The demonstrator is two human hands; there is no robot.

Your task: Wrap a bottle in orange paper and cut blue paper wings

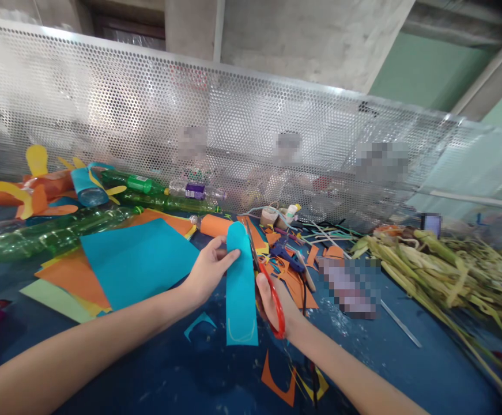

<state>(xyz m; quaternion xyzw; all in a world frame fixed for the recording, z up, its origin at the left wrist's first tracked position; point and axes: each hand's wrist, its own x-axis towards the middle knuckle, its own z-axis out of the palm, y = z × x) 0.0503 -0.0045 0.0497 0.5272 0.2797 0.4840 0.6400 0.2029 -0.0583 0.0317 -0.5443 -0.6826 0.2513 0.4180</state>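
My left hand (211, 266) pinches the left edge of a blue paper strip (241, 288) between thumb and fingers. The strip hangs upright, with a rounded top and a pale curved line drawn near its square lower end. My right hand (272, 302) is closed around the red handles of a pair of scissors (279, 311). Their blades point up along the strip's right edge, near its top. Whether the blades are touching the paper is hard to tell. Under the strip, a small curved blue offcut (199, 325) lies on the dark blue table (168, 374).
Stacked coloured sheets (140, 259) and green plastic bottles (60, 233) lie left. Orange scraps (291, 282), a blue glue gun (287, 256) and small cups (269, 216) sit beyond my right hand. Corn husks (432, 271) heap at right. A perforated metal screen (233, 132) stands behind.
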